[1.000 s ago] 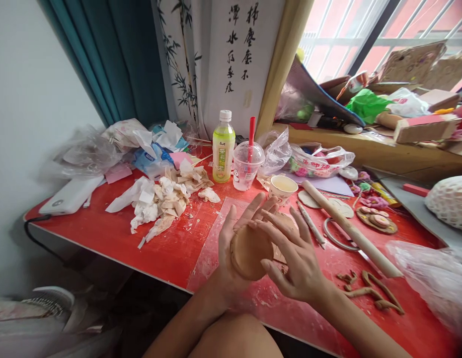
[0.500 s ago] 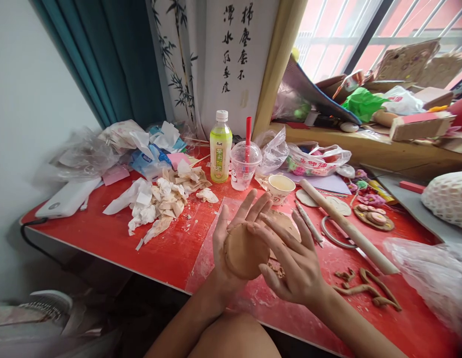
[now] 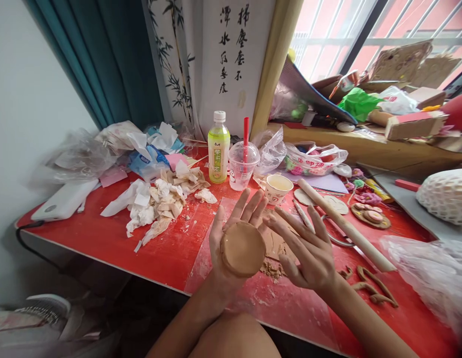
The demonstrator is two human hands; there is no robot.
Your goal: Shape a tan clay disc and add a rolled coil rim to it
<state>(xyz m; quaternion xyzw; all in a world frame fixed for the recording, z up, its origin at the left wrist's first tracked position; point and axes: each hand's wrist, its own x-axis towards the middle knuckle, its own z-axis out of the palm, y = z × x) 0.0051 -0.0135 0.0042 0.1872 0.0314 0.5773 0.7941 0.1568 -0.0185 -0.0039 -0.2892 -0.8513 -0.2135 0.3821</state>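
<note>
A red desk (image 3: 112, 241) extends below. The clay disc (image 3: 243, 249), round with no long axis, rests on my left hand (image 3: 235, 216), fingers extended. My right hand (image 3: 311, 256), fingers spread, empty, stands just right of the disc.

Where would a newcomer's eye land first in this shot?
Probably on the smooth brown clay-like disc resting on the open palm of the left hand, with the right hand spread beside it, apart from the disc. Next, likely the bright red table underneath, then the yellow-green bottle standing at its back, left of a clear cup with a red straw.
</note>
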